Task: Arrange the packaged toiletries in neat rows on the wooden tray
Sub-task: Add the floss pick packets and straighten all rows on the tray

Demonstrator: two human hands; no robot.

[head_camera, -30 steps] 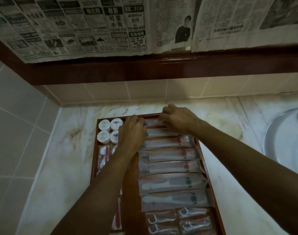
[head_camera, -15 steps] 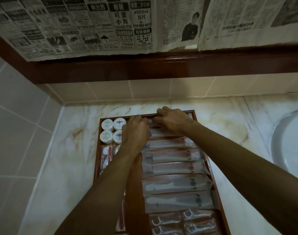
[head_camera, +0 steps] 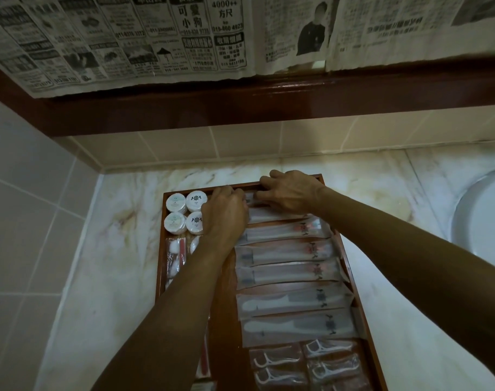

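A wooden tray (head_camera: 159, 266) sits on the marble counter (head_camera: 99, 277) in the corner by the tiled wall, with a white sink (head_camera: 483, 221) off to the right. Both hands work at the tray's far end: the left hand (head_camera: 225, 214) has its fingers curled down onto the left end of the topmost long packet (head_camera: 253, 199), and the right hand (head_camera: 290, 193) curls its fingers over the same packet close to the tray's far rim; whether either hand truly pinches it cannot be told, since the fingertips are hidden. Below them long clear packets (head_camera: 285, 251) lie crosswise in a column, one under another, then two packets holding combs (head_camera: 294, 301), then small packs of floss picks (head_camera: 277, 359) at the near end. Four round white containers (head_camera: 184, 213) stand in a square at the far left corner, with a packet showing red and white (head_camera: 176, 256) just below them. Newspaper sheets (head_camera: 128, 38) hang above a dark wooden ledge (head_camera: 240, 105)
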